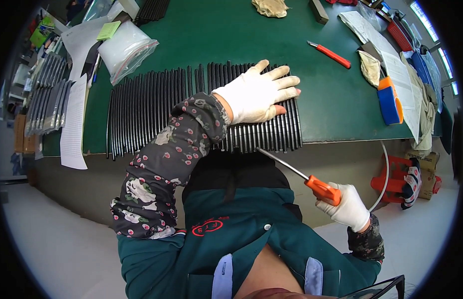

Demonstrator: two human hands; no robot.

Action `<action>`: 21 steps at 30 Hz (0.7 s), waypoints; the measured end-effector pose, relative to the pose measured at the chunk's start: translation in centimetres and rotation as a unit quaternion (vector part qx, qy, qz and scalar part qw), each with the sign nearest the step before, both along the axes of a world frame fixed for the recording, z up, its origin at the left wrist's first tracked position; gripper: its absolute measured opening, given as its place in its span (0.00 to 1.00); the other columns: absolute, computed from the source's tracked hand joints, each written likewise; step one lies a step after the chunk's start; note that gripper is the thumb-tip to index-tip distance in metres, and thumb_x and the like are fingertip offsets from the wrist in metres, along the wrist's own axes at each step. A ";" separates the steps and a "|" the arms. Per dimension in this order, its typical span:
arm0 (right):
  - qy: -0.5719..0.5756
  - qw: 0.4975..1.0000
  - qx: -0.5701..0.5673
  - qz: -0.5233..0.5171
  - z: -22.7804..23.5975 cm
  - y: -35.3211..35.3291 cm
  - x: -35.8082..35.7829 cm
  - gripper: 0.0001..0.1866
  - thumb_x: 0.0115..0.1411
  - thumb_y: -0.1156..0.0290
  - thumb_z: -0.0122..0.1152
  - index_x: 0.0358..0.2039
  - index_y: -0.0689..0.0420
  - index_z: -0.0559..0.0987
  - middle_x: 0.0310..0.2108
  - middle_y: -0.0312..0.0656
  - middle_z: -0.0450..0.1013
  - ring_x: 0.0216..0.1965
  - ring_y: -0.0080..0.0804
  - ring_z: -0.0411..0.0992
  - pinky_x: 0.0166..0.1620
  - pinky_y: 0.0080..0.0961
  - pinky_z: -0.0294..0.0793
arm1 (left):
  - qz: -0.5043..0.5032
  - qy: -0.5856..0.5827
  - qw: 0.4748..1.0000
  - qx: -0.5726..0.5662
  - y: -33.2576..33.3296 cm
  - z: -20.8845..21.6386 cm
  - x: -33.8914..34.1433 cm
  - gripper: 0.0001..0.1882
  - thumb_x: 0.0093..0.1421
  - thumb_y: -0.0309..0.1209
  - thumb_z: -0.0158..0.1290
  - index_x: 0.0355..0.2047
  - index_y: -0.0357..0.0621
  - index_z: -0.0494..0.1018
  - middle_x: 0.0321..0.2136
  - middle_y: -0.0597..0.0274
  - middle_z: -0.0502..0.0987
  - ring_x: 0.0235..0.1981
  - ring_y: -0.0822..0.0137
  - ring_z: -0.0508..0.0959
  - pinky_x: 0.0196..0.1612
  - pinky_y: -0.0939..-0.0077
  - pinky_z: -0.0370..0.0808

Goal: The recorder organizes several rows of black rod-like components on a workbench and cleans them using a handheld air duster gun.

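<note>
My left hand (259,94), in a white glove with bare fingertips, lies flat with its fingers apart on a row of thin black rods (264,135). The rods lie side by side along the near edge of the table, their near ends jutting slightly past it. Another stretch of the same row (142,112) runs off to the left, partly under my flowered sleeve. Also gloved, my right hand (348,208) is closed around the orange handle of a screwdriver (323,190). Its metal shaft points up and left, and the tip is at the near ends of the rods.
On the green tabletop (211,35) lie a red-handled knife (331,54), a blue and orange tape roll (389,103) and crumpled cloths (369,68). A plastic bag (124,50) and a paper sheet (74,122) are at the left. A red stool (391,182) stands at right.
</note>
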State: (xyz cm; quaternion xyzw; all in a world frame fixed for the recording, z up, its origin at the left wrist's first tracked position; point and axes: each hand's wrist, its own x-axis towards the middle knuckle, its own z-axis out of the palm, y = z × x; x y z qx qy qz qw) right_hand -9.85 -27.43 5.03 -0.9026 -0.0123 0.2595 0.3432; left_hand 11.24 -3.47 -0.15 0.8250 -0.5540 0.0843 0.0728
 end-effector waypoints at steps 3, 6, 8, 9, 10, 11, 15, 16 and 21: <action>-0.055 0.998 -0.025 -0.017 -0.1 0.1 0.4 0.12 0.48 0.64 0.66 0.28 0.56 0.75 0.18 0.48 0.71 0.23 0.49 0.72 0.29 0.33 0.72 | 0.003 0.002 1.000 0.003 0.0 0.1 -0.1 0.26 0.60 0.42 0.47 0.57 0.49 0.62 0.60 0.60 0.59 0.63 0.57 0.57 0.62 0.51 0.55; 0.001 1.000 -0.001 0.017 0.6 0.7 0.8 0.12 0.47 0.64 0.66 0.27 0.56 0.75 0.18 0.48 0.71 0.23 0.49 0.72 0.29 0.34 0.72 | 0.005 0.002 1.000 -0.001 0.0 -0.1 -0.1 0.26 0.60 0.42 0.47 0.57 0.49 0.62 0.60 0.60 0.59 0.63 0.57 0.57 0.62 0.51 0.54; -0.017 0.999 -0.022 0.025 0.5 0.9 1.1 0.12 0.47 0.64 0.67 0.27 0.55 0.75 0.18 0.48 0.71 0.23 0.49 0.72 0.29 0.34 0.72 | 0.004 0.005 1.000 -0.002 0.0 0.0 -0.1 0.26 0.60 0.42 0.47 0.57 0.49 0.62 0.60 0.60 0.60 0.63 0.57 0.57 0.62 0.51 0.54; -0.036 0.998 -0.044 0.031 0.6 1.0 1.2 0.12 0.47 0.64 0.67 0.27 0.55 0.75 0.18 0.48 0.71 0.24 0.49 0.72 0.29 0.34 0.72 | 0.006 0.004 1.000 -0.002 0.0 0.0 -0.1 0.26 0.60 0.42 0.47 0.57 0.49 0.62 0.60 0.60 0.60 0.63 0.57 0.57 0.62 0.51 0.54; -0.016 0.998 -0.034 0.046 0.5 1.3 1.1 0.11 0.47 0.65 0.66 0.28 0.56 0.75 0.19 0.49 0.72 0.24 0.49 0.72 0.29 0.33 0.72 | 0.004 0.002 1.000 -0.005 0.0 0.1 -0.2 0.26 0.60 0.42 0.47 0.57 0.49 0.62 0.60 0.60 0.60 0.63 0.57 0.57 0.62 0.51 0.55; -0.017 0.998 -0.034 0.048 0.5 1.3 1.2 0.11 0.47 0.65 0.66 0.28 0.56 0.75 0.19 0.49 0.72 0.24 0.49 0.72 0.29 0.33 0.72 | 0.002 -0.001 1.000 -0.007 0.0 0.1 -0.2 0.26 0.60 0.42 0.47 0.57 0.49 0.62 0.60 0.60 0.60 0.63 0.58 0.57 0.62 0.51 0.55; -0.041 0.998 0.043 -0.017 -0.1 0.9 1.2 0.12 0.47 0.66 0.67 0.28 0.58 0.75 0.20 0.50 0.72 0.25 0.50 0.71 0.30 0.32 0.71 | 0.007 0.012 0.999 -0.046 0.7 0.9 -0.1 0.29 0.59 0.42 0.48 0.60 0.49 0.58 0.62 0.59 0.56 0.64 0.55 0.54 0.63 0.49 0.52; -0.023 0.998 0.050 -0.023 -0.1 1.0 1.2 0.13 0.47 0.66 0.67 0.28 0.58 0.75 0.20 0.49 0.72 0.24 0.50 0.71 0.30 0.32 0.71 | 0.020 -0.005 0.999 -0.043 1.4 1.5 0.3 0.31 0.59 0.43 0.48 0.61 0.49 0.56 0.63 0.58 0.53 0.65 0.54 0.51 0.63 0.48 0.51; -0.033 0.999 0.026 -0.019 -0.2 1.4 1.4 0.13 0.47 0.66 0.68 0.27 0.58 0.74 0.19 0.48 0.71 0.23 0.50 0.70 0.30 0.32 0.71 | 0.080 -0.018 0.996 -0.019 8.3 4.4 2.2 0.32 0.59 0.47 0.46 0.61 0.47 0.56 0.63 0.54 0.55 0.64 0.52 0.53 0.63 0.50 0.52</action>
